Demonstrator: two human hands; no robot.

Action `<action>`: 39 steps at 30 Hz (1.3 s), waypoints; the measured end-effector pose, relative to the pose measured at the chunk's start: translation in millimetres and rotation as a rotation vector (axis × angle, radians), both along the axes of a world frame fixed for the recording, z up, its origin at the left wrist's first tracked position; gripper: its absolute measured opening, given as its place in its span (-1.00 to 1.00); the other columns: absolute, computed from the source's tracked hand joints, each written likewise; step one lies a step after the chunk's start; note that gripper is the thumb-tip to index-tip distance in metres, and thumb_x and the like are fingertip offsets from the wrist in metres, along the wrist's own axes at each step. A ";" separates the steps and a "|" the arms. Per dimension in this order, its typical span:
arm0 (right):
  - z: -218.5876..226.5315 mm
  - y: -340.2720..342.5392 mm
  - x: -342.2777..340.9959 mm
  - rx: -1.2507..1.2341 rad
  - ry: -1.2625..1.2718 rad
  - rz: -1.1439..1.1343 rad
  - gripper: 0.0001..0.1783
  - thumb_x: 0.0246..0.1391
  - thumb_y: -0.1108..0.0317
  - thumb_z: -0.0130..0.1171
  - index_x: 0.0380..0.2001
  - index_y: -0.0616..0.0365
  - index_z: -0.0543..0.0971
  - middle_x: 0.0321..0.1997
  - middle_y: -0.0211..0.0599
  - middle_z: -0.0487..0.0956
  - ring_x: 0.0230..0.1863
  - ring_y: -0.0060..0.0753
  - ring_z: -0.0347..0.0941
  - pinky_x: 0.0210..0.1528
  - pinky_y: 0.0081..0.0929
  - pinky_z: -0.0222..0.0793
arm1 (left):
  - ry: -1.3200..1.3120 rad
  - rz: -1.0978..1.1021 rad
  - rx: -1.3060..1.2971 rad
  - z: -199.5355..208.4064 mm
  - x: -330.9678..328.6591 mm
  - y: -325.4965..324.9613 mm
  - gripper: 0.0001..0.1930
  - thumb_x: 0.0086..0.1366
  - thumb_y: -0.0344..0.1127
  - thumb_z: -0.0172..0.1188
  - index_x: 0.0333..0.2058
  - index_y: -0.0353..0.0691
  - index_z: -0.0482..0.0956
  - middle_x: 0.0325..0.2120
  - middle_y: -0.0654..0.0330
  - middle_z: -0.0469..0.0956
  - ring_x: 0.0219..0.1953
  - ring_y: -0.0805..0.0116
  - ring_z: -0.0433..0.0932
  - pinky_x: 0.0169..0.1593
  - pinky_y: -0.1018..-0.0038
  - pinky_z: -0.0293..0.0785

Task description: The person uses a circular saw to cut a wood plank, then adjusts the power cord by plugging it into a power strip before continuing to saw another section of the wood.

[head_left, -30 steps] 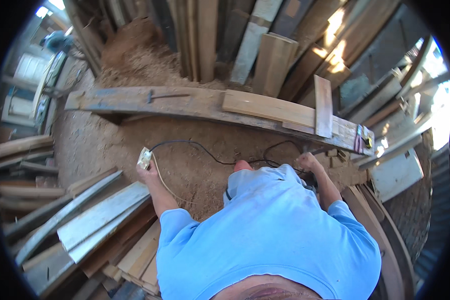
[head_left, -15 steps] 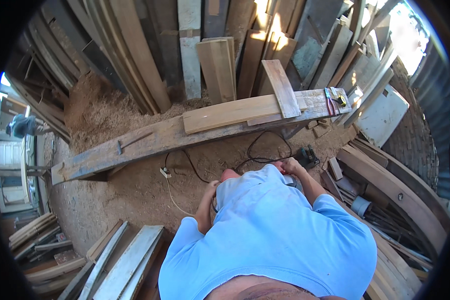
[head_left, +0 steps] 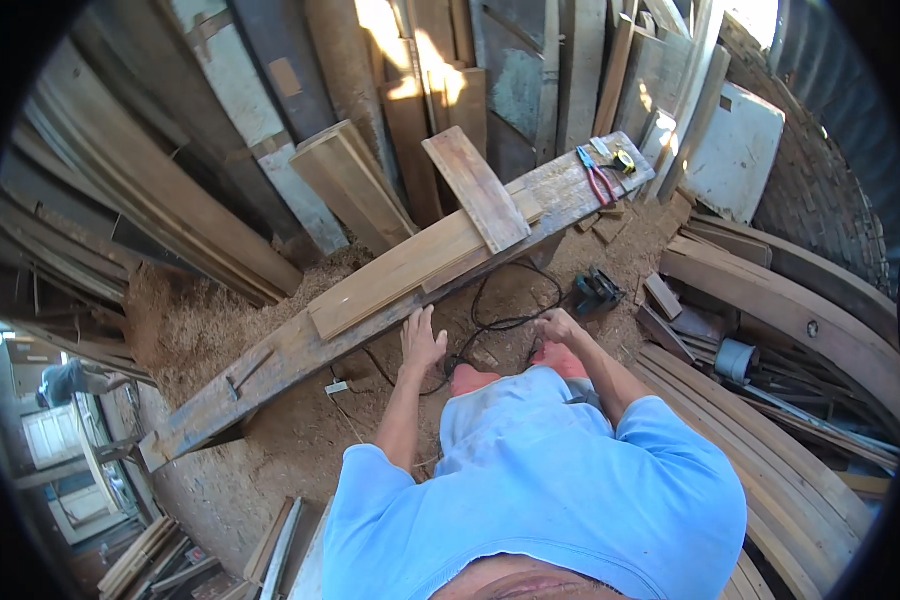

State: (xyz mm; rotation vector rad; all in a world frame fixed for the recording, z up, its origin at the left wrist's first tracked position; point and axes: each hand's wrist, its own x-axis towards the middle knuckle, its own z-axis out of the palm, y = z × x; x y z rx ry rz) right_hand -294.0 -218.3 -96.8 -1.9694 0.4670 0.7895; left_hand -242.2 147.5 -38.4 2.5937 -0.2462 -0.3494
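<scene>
My left hand (head_left: 422,340) is open with fingers spread, just below the near edge of a long rough plank (head_left: 270,365) that runs diagonally across the sawdust floor. My right hand (head_left: 558,325) is closed around a black cable (head_left: 500,322). The cable loops over the ground to a dark power tool (head_left: 595,292) lying close to that hand. A white plug (head_left: 337,387) lies on the ground left of my left arm. On the plank rest a lighter board (head_left: 400,275) and a short board (head_left: 475,185) laid crosswise.
Pliers (head_left: 595,175) and a yellow tape measure (head_left: 625,160) sit on the plank's far end. Many planks lean against the back wall, beside a white panel (head_left: 735,150). Curved wooden pieces (head_left: 790,310) and a grey roll (head_left: 735,358) lie to the right. A sawdust heap (head_left: 190,320) lies left.
My left hand let go of the white plug, which now lies on the ground, and moved up toward the plank. The view has swung left, so the plank now runs diagonally.
</scene>
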 end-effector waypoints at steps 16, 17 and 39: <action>-62.1 52.8 170.7 -0.027 -0.283 -0.717 -0.47 0.18 0.00 0.33 -0.30 0.39 0.60 -0.47 -0.16 0.66 -0.52 -0.43 0.60 -0.45 -0.39 0.49 | -0.109 -0.623 0.234 -58.3 169.1 -94.0 0.00 -0.01 -0.09 0.51 0.42 0.54 0.20 0.51 -0.22 -0.19 0.54 -0.33 -0.24 0.41 -0.43 -0.32; -56.1 59.0 171.5 0.024 -0.273 -0.698 -0.48 0.18 0.01 0.32 -0.29 0.41 0.60 -0.46 -0.16 0.67 -0.51 -0.42 0.61 -0.44 -0.38 0.50 | -0.124 -0.622 0.225 -52.3 170.0 -86.9 0.00 -0.01 -0.09 0.51 0.42 0.55 0.21 0.52 -0.22 -0.21 0.54 -0.33 -0.26 0.40 -0.46 -0.32; -30.9 41.4 167.9 0.327 -0.247 -0.805 -0.55 0.22 0.12 0.29 -0.12 0.39 0.64 -0.44 -0.22 0.68 -0.47 -0.47 0.63 -0.42 -0.48 0.53 | -0.130 -0.700 0.149 -59.2 184.6 -94.4 -0.11 0.08 -0.01 0.45 0.40 0.52 0.25 0.52 -0.22 -0.28 0.53 -0.37 -0.38 0.39 -0.44 -0.48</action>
